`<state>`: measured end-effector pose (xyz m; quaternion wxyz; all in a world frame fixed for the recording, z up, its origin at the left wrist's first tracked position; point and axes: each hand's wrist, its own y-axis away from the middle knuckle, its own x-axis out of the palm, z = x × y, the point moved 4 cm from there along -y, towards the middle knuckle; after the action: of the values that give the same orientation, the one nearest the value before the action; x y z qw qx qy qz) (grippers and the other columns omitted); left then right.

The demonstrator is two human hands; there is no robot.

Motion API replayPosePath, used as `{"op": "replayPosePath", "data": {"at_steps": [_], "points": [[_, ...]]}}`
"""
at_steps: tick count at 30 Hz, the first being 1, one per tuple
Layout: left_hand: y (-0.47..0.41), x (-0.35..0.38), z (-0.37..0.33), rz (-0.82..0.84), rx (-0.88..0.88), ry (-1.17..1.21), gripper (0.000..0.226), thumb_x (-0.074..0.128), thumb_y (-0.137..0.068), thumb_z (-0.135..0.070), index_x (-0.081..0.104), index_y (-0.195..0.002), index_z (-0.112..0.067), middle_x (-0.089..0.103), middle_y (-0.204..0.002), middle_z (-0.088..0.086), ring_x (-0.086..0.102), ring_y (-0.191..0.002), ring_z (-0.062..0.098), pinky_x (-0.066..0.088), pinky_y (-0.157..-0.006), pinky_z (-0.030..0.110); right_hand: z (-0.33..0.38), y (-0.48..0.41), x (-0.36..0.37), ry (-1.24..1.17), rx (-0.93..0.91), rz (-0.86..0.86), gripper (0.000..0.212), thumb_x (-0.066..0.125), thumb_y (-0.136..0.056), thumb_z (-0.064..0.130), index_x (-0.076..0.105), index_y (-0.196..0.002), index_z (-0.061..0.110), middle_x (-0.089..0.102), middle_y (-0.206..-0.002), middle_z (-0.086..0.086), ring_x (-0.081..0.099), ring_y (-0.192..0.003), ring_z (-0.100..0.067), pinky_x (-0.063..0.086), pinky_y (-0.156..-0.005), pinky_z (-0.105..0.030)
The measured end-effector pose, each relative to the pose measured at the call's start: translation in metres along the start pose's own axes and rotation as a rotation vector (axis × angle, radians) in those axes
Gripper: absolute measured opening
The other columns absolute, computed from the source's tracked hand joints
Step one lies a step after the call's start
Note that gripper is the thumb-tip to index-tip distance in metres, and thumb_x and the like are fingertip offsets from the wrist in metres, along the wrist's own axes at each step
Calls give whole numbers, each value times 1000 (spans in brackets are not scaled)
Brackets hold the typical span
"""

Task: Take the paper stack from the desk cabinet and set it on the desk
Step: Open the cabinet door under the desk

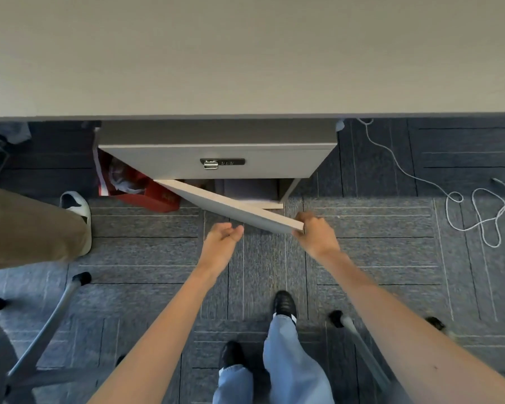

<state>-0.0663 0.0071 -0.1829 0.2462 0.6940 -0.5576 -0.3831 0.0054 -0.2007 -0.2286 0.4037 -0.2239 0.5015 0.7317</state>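
Observation:
A grey desk cabinet [216, 167] stands under the pale desk top [245, 53]; its upper drawer carries a combination lock [222, 163]. The lower cabinet door [231, 207] is swung out towards me, and my right hand [312, 231] grips its free edge. My left hand [222, 243] hovers just left of the door with fingers apart and nothing in it. Inside the opening I see only dark shelf space [245, 189]; no paper stack shows.
A red bag [140, 191] leans against the cabinet's left side. Another person's leg and white shoe [76, 211] stand at left. Chair legs with castors [50, 325] sit lower left and lower right. A white cord [478, 211] loops on the carpet at right.

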Motion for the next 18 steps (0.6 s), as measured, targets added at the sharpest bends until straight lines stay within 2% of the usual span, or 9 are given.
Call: {"op": "replayPosePath", "data": {"at_steps": [7,9,11,13,15,17,18], "points": [[-10,-7,41,29,-138,227,91,61,-85,-51,15,-153,-12,31,-156,7,36,-141,24,28,-118,43,21,43,33,169,-104,-17,23,60,-84,20,61,-106,11,67,-103,-8,66,-91,-30,44,-67,-31],[-11,-6,50,63,-131,281,96,62,-84,-51,7,-154,-14,28,-158,7,36,-141,25,28,-118,44,27,59,47,179,-120,-12,23,60,-84,20,61,-105,12,67,-103,-8,66,-90,-29,38,-65,-27],[-13,-4,56,83,-100,314,93,63,-85,-48,7,-154,-18,32,-156,6,38,-140,27,31,-116,45,33,73,61,172,-127,-9,23,60,-84,21,61,-105,12,67,-102,-7,66,-89,-29,38,-65,-27],[-13,-1,58,91,-58,314,83,63,-86,-44,16,-152,-23,43,-148,7,45,-134,27,37,-112,46,39,87,77,165,-127,3,23,61,-84,22,61,-105,13,68,-101,-7,67,-89,-28,41,-66,-28],[-15,0,62,74,-42,301,74,64,-88,-39,23,-147,-21,57,-126,10,57,-117,27,45,-104,48,45,97,93,154,-132,18,22,62,-83,24,60,-103,13,70,-98,-7,68,-87,-28,42,-65,-29],[-16,-2,68,34,-40,260,63,59,-92,-28,26,-143,-14,58,-101,7,60,-98,25,53,-93,49,53,106,108,155,-145,40,24,63,-83,26,59,-103,14,70,-96,-6,69,-84,-27,45,-63,-29],[-15,-4,70,18,-36,231,57,55,-94,-20,26,-142,-12,56,-99,7,60,-92,24,56,-86,48,56,111,114,155,-160,54,24,63,-85,28,59,-104,13,70,-96,-6,69,-83,-26,46,-63,-30]]}}
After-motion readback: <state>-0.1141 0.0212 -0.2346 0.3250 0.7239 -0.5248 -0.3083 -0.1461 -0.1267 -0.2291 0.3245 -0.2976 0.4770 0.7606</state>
